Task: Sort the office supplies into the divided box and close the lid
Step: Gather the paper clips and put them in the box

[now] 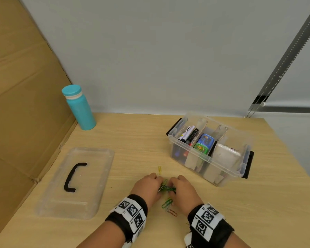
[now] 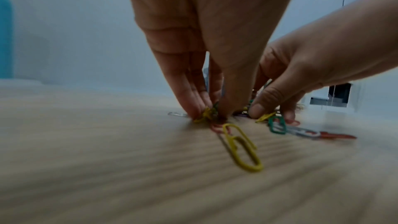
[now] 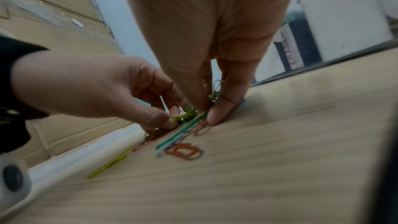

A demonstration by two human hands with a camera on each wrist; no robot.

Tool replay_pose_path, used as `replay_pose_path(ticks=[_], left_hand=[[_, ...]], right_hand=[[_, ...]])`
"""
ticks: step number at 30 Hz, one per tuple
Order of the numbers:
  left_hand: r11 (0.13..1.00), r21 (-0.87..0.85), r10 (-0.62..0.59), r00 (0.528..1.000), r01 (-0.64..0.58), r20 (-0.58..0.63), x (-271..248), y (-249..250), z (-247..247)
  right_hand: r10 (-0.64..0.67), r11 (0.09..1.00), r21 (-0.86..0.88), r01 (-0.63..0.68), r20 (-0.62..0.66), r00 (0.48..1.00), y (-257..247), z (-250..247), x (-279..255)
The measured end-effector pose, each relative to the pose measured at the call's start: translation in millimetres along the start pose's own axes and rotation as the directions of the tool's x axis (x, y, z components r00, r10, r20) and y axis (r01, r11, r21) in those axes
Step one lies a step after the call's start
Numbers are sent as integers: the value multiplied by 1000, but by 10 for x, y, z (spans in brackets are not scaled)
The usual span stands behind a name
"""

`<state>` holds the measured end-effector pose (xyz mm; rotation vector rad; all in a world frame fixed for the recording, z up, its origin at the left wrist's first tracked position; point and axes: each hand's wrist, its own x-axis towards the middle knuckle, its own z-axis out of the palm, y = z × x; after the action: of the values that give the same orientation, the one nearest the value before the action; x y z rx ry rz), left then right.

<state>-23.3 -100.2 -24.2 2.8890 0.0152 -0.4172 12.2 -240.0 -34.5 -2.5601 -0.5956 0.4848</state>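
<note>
A heap of coloured paper clips (image 1: 166, 187) lies on the wooden table near its front edge. My left hand (image 1: 159, 185) and right hand (image 1: 172, 187) meet over the heap, and the fingertips of both pinch clips. In the left wrist view, my left fingers (image 2: 193, 106) point down into the clips and a yellow clip (image 2: 241, 147) lies loose in front. The right wrist view shows my right fingertips (image 3: 217, 115) pressed on green and pink clips. The clear divided box (image 1: 204, 157) stands open to the right, with its lid (image 1: 48, 197) flat on the left.
The box holds markers (image 1: 189, 135), a blue and green item (image 1: 204, 143) and a white eraser (image 1: 225, 154). Loose clips lie apart: yellow (image 1: 159, 170), green (image 1: 167, 203), orange (image 1: 172, 212). A teal bottle (image 1: 80, 108) stands at the back left by a cardboard wall (image 1: 16, 104).
</note>
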Motion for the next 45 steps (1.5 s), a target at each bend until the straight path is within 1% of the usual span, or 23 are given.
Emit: replay_pose_path(ticks=[3, 6, 9, 13, 19, 24, 27, 29, 31, 33, 35, 38, 40, 42, 44, 45], left_hand=[[998, 59, -26, 1000, 26, 2, 18, 95, -17], [998, 56, -29, 999, 30, -22, 50, 141, -42], [999, -29, -28, 999, 27, -46, 47, 105, -57], [986, -165, -5, 992, -16, -127, -9, 75, -83], [954, -260, 71, 958, -147, -279, -187, 207, -313], [915, -311, 132, 919, -257, -371, -266, 476, -617], [899, -291, 180, 882, -327, -435, -189, 727, -830], [879, -309, 199, 869, -362, -453, -62, 914, -954], [871, -330, 199, 876, -364, -440, 113, 1113, -1048], [858, -385, 182, 901, -341, -393, 316, 1292, -1082], [859, -414, 170, 929, -303, -327, 520, 1423, -1061], [902, -329, 208, 950, -279, -234, 758, 1558, -1011], [948, -178, 247, 963, -263, -104, 843, 1639, -1019], [967, -60, 247, 969, -248, -23, 881, 1678, -1049], [963, -67, 259, 966, -260, -21, 880, 1651, -1070], [957, -98, 268, 962, -271, -46, 841, 1605, -1083]], right_hand=[[5, 1000, 9, -5, -37, 999, 35, -38, 4], [24, 997, 74, -19, -64, 998, 80, -63, 6], [27, 991, 133, -18, -59, 998, 135, -111, -9], [10, 978, 209, 8, -87, 996, 174, -222, -82], [-9, 938, 340, 70, -178, 984, 203, -493, -332], [-13, 905, 406, 127, -273, 962, 220, -890, -586], [13, 906, 400, 137, -350, 937, 274, -1219, -696], [30, 919, 373, 127, -389, 921, 351, -1432, -725], [65, 929, 358, 96, -412, 909, 446, -1624, -722], [117, 935, 352, 42, -419, 901, 560, -1782, -685], [154, 954, 298, -27, -409, 900, 670, -1882, -625], [163, 982, 152, -113, -367, 916, 762, -1883, -504], [143, 990, 39, -138, -343, 928, 757, -1830, -418], [100, 990, -63, -127, -332, 938, 730, -1792, -344], [58, 985, -137, -103, -298, 953, 699, -1777, -303], [44, 984, -154, -89, -275, 961, 693, -1772, -293]])
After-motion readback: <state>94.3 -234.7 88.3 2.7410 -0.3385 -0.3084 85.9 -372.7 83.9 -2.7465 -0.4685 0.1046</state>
